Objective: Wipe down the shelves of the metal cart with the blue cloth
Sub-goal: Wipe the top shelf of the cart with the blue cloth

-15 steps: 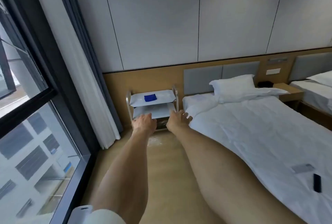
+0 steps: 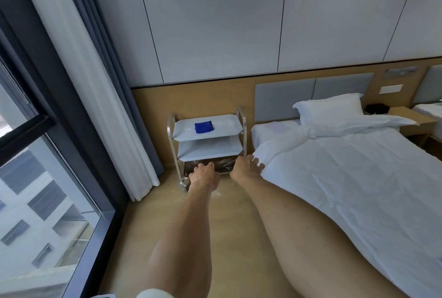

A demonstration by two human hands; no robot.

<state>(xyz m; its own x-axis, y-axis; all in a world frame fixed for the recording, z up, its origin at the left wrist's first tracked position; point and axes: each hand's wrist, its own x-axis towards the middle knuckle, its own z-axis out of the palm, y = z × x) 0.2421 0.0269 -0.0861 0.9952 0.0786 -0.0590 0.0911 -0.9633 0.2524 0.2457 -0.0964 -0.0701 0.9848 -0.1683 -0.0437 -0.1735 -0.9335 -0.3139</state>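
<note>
A three-shelf metal cart stands on wheels against the wooden wall panel, between the curtain and the bed. A folded blue cloth lies on its top shelf. Both my arms stretch forward toward the cart. My left hand is in front of the bottom shelf, fingers loosely bent and holding nothing. My right hand is by the cart's right front leg, fingers spread and empty. Both hands are well below the cloth.
A bed with white bedding and a pillow fills the right side. A white and grey curtain and a large window line the left. A wooden nightstand stands beyond the bed. A strip of wooden floor leads to the cart.
The view has moved closer to the cart and tilted down. Both hands now sit lower against the cart, over its bottom shelf instead of the middle one.
</note>
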